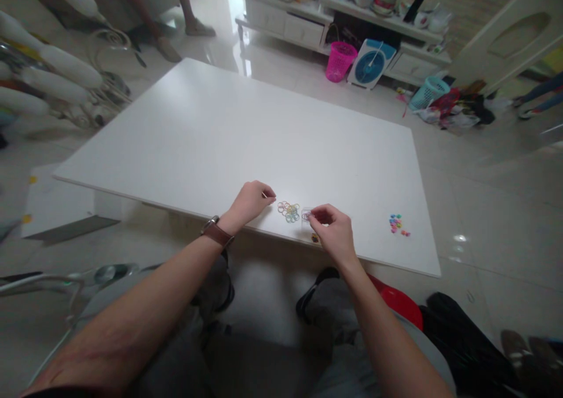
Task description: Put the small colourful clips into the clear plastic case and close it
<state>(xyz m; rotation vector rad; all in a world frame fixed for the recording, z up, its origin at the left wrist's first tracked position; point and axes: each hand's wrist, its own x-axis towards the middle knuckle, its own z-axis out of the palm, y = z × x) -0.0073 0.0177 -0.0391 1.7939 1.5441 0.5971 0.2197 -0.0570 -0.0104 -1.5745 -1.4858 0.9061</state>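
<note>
Yellow, pink and green rings (289,212); blue, pink and orange pieces (394,230); white table (264,134)

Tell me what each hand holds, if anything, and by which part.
Right hand: fingertips at the right side of a small, transparent, box-shaped container; whether they grip it cannot be told. Left hand: fingertips pinched, anything held too small to tell.

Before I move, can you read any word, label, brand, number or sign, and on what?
None readable.
Wristwatch: dial too small and tilted to read.
Box fan: any brand is too small and blurred.
Clear container at the right hand: no legible label.
</note>
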